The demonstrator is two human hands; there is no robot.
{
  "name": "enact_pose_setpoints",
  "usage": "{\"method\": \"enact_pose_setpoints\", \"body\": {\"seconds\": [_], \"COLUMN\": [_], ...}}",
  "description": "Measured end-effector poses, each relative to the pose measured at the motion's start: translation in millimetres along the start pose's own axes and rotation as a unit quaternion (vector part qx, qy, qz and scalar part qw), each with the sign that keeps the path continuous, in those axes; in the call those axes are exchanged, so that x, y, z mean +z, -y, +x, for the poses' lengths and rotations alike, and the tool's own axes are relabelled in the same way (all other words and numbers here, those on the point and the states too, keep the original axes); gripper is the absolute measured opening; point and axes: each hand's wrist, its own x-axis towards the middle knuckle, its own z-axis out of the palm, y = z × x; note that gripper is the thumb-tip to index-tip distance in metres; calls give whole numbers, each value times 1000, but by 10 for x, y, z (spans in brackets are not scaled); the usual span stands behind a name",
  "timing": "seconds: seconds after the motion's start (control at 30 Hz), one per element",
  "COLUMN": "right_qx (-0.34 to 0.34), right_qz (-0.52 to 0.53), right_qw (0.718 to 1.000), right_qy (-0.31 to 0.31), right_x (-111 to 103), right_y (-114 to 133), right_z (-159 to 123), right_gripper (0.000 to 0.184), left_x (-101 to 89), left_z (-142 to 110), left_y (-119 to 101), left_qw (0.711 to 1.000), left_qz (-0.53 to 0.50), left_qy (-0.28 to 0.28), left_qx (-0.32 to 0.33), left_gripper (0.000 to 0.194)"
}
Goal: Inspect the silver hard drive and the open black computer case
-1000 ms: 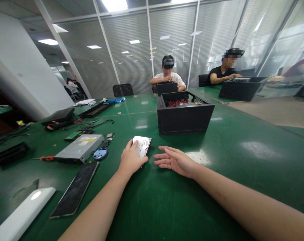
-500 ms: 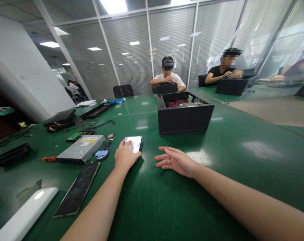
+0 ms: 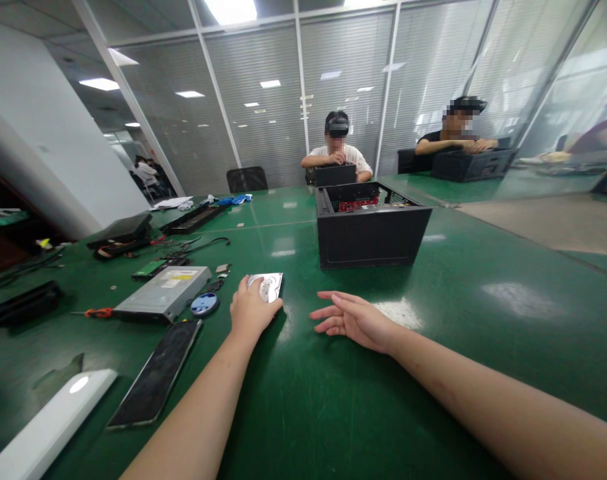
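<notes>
From where I'm standing, the main change is the HDD (image 3: 272,285): it's slid left over the last sec, along w/ the L hand (image 3: 251,308), and for the last half-sec both have stayed put. It's now nearer the loose parts, i.e. the optical drive (image 3: 156,288) and the blue round piece (image 3: 205,305), and farther from the open PC case (image 3: 371,237). So, for the work in hand, I'd call it set apart from the case.

L fingers are part-curled, spanning the HDD, thumb along its right edge, tips over the top. Can't quite tell if it's flat on the green table (image 3: 293,413), b/c the hand hides the near side. R hand (image 3: 356,323) hasn't really shifted: fingers loosely spread, palm turned inward, nothing held, just right of the HDD w/ bare table btwn.

Far right, a co-worker's black case (image 3: 476,165) now sits differently, their hands on top.
</notes>
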Motion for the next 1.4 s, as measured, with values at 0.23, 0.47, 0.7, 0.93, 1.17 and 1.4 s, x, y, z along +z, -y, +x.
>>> {"method": "enact_pose_setpoints", "body": {"seconds": [0.23, 0.47, 0.7, 0.93, 1.17, 1.4], "right_qx": [-1, 2, 5, 5, 4, 6], "right_qz": [-8, -19, -5, -6, -7, -5], "right_qw": [1000, 1000, 1000, 1000, 1000, 1000], "right_qy": [5, 0, 9, 11, 28, 25], "right_x": [-10, 14, -10, -12, -46, -43], "right_y": [-9, 1, -9, -1, -28, -18], "right_z": [3, -11, 12, 11, 29, 14], "right_gripper": [43, 42, 41, 42, 42, 40], "left_x": [23, 19, 53, 60, 20, -36], "left_z": [-4, -2, 1, 13, -6, -16], "left_y": [-8, -11, 4, 15, 3, -25], "left_qw": [1000, 1000, 1000, 999, 998, 997], "left_qz": [-4, -1, -3, -11, -27, -43], "left_qy": [-7, -8, -8, -3, 5, 26], "left_qx": [1, -3, 10, 35, 49, 63], "left_gripper": [69, 67, 62, 61, 70, 68]}}
